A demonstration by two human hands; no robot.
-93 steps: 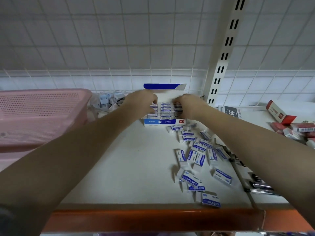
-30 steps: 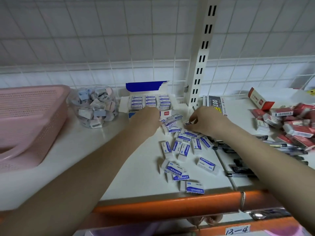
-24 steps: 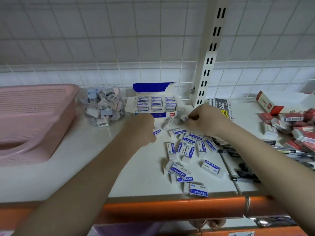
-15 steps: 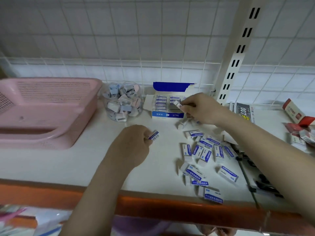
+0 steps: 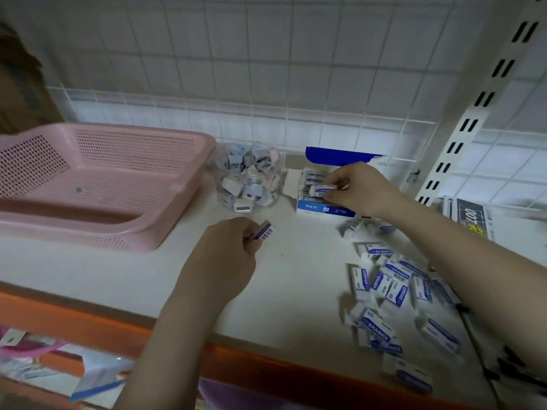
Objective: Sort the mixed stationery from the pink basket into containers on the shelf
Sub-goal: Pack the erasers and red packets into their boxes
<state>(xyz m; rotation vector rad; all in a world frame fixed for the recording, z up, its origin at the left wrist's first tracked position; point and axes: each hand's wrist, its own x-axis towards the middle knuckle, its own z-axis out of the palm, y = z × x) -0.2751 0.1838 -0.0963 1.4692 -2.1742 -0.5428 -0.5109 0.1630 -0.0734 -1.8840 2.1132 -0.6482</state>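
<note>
My right hand (image 5: 356, 187) pinches a white-and-blue eraser (image 5: 324, 189) just over the open blue eraser box (image 5: 322, 209) at the back of the shelf, where rows of erasers lie. My left hand (image 5: 228, 250) holds another eraser (image 5: 264, 231) above the shelf, in front of the box and to its left. Several loose erasers (image 5: 393, 287) lie scattered at the right. The pink basket (image 5: 97, 184) stands at the left and looks empty.
A clear round jar (image 5: 247, 179) of small pastel erasers stands between basket and box. A white slotted upright (image 5: 473, 110) rises at the right, with a black-and-white box (image 5: 466, 216) beside it. The orange shelf edge (image 5: 260, 365) runs along the front; dark pens (image 5: 515, 371) lie at the far right.
Both hands left the eraser box, each picked an eraser from the loose pile, and my right hand has carried its eraser back over the box. The view has swung left and down.
</note>
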